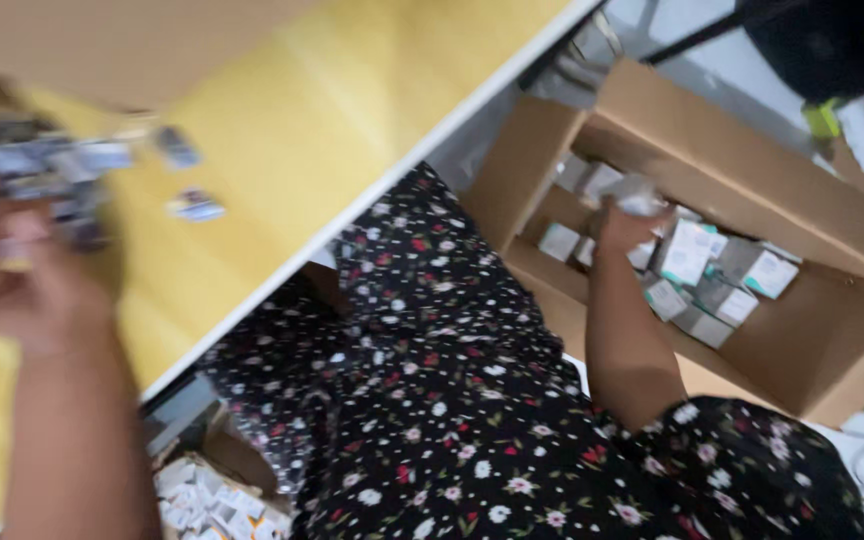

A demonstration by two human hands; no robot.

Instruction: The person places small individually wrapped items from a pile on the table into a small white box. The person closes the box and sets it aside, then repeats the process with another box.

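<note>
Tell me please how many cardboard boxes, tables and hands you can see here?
Cardboard boxes: 2, a large one on the right and a smaller one under the table.
Tables: 1, yellow.
Hands: 2, left hand, right hand.
Total: 5.

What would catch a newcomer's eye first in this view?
Probably the bright yellow tabletop with a white edge running diagonally across the upper left, and the black floral-print dress filling the centre. At right, the right hand reaches into an open brown cardboard box of small white packets, while the blurred left hand holds packets over the table.
</note>
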